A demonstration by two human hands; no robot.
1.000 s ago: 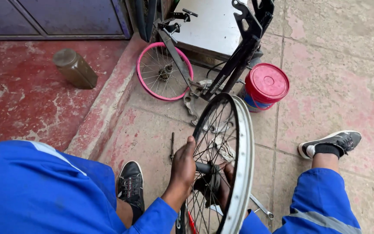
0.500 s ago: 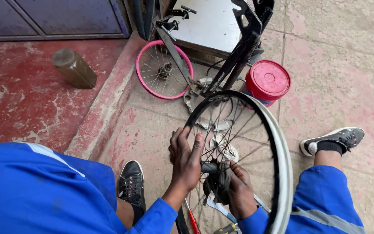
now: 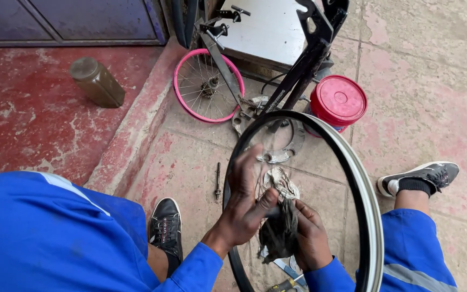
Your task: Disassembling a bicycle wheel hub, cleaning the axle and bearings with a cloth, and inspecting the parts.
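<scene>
While you sit on the paved floor with knees apart, the inventory between your legs reads so:

- Bicycle wheel, black tyre on a silver rim, standing upright on edge between your feet, near the raised red kerb that edges the floor to your left.
- Left hand, reaching through the spokes, fingers curled and pinching at the hub; it appears to steady the hub end rather than carry anything.
- Right hand, closed around a dark greasy rag and pressing it against the hub.
- Small pink wheel, leaning at the far end of the floor beneath an upturned black bicycle frame.
- Red-lidded tub, beside the frame's foot.
- Bolt, lying loose on the floor by your left shoe.
- Brown bottle, on the red step beyond the kerb.
- Tool handle, partly hidden under the wheel; kind cannot be told.

Step in hand, by judgement: wiping the hub clean. The next move calls for turning the wheel a little with your left hand so the rag meets the unwiped side, keeping fingers clear of the spokes.
</scene>
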